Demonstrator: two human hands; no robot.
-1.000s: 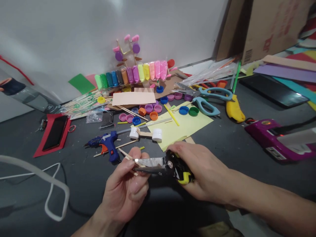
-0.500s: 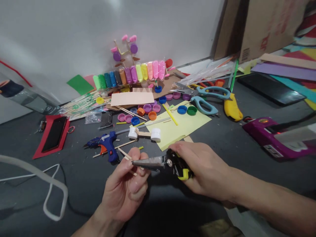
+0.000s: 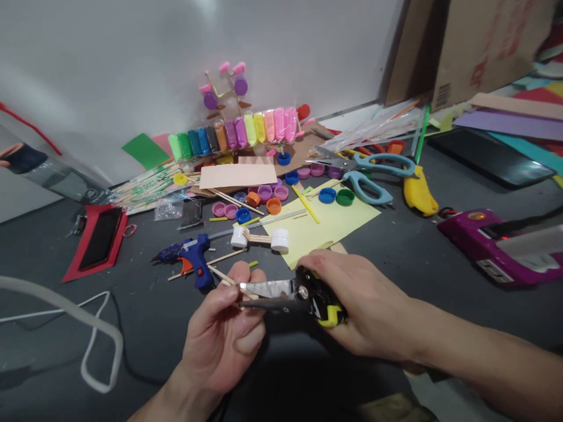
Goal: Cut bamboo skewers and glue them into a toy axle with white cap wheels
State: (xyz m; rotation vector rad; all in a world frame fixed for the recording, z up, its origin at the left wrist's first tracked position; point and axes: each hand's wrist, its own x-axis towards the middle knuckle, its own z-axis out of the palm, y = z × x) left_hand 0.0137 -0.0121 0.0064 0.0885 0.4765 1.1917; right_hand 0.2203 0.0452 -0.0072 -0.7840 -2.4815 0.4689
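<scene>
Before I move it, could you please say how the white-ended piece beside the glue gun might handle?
The white-ended piece is probably light, being small. Its rounded ends could let it roll, and its thin sticks might snap.

Left hand [image 3: 220, 343] and right hand [image 3: 369, 313]: bare. Forearms [image 3: 475, 354]: bare to the bottom and right frame edges. Cloth [image 3: 389, 409], olive-brown, blurred: bottom edge, right of centre.

Single view from the head, forward and downward, close above the table [image 3: 162, 322]
</scene>
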